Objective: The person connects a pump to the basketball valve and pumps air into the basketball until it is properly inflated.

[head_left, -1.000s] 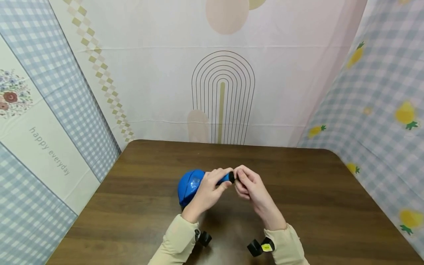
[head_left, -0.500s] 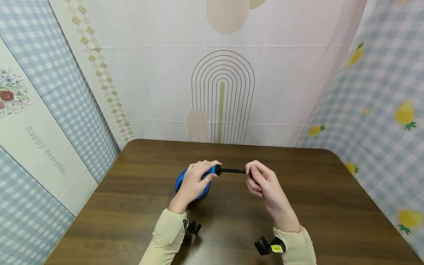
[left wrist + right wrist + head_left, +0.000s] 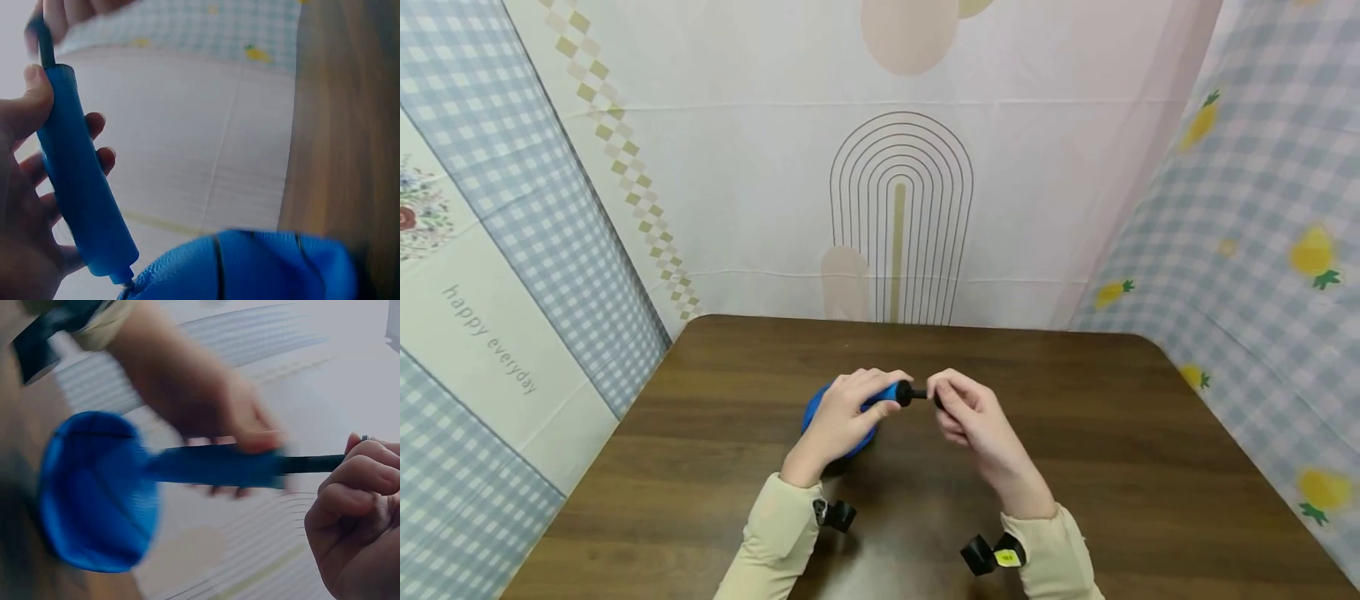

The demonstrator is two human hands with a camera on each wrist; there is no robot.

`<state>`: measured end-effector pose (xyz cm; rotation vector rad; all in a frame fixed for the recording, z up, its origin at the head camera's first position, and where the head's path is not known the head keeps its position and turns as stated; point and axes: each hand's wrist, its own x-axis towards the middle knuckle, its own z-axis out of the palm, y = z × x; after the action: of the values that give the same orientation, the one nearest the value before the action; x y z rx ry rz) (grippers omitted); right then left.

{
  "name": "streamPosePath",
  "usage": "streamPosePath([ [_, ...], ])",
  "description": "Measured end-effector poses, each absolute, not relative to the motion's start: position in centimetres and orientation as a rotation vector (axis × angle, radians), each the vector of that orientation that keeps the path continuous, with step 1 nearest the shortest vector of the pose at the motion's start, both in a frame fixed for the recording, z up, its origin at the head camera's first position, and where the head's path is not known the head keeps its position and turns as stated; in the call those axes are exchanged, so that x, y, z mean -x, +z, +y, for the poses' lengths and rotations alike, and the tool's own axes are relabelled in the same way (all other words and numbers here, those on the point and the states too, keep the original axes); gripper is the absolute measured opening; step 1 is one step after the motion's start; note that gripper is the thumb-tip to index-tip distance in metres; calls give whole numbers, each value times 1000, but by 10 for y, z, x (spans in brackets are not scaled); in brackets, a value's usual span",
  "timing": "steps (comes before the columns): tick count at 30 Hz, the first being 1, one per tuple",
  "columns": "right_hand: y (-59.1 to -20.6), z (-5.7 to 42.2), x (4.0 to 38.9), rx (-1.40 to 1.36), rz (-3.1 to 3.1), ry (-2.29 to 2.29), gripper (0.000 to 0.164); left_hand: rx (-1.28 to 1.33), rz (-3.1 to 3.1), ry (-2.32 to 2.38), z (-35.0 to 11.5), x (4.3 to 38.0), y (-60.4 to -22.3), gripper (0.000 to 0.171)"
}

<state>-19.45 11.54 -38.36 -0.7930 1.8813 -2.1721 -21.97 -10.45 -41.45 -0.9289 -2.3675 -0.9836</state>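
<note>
A blue hand pump [image 3: 84, 169] has its nozzle end at a blue ball [image 3: 250, 262] with black seams. The ball looks dented and partly deflated in the right wrist view. My left hand [image 3: 835, 421] grips the pump barrel, fingers and thumb wrapped round it, and covers part of the ball in the head view. My right hand [image 3: 973, 417] grips the handle at the end of the black plunger rod [image 3: 312, 464], its fingers hiding most of that handle. A short length of rod shows between the barrel's black cap [image 3: 904, 392] and the right hand.
Both hands are above a dark brown wooden table [image 3: 715, 383]. A pale printed cloth [image 3: 760, 192] hangs behind it, with checked cloths [image 3: 1262, 275] at the sides. Black wrist cameras [image 3: 977, 554] are strapped near the sleeves.
The plunger rod came far out of the barrel as the right hand moved right, then went most of the way back in. The left hand, pump and ball shifted left.
</note>
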Motion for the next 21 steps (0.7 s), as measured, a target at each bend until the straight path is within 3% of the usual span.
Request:
streamPosePath([
  [9, -378, 118, 195, 932, 1778, -2254, 24, 797, -2370, -970, -122, 225, -419, 37],
  [15, -402, 106, 207, 793, 1807, -2204, 23, 905, -2215, -867, -91, 224, -427, 36],
  [21, -404, 109, 209, 648, 1952, -2119, 22, 970, -2204, -1118, -79, 222, -436, 35],
])
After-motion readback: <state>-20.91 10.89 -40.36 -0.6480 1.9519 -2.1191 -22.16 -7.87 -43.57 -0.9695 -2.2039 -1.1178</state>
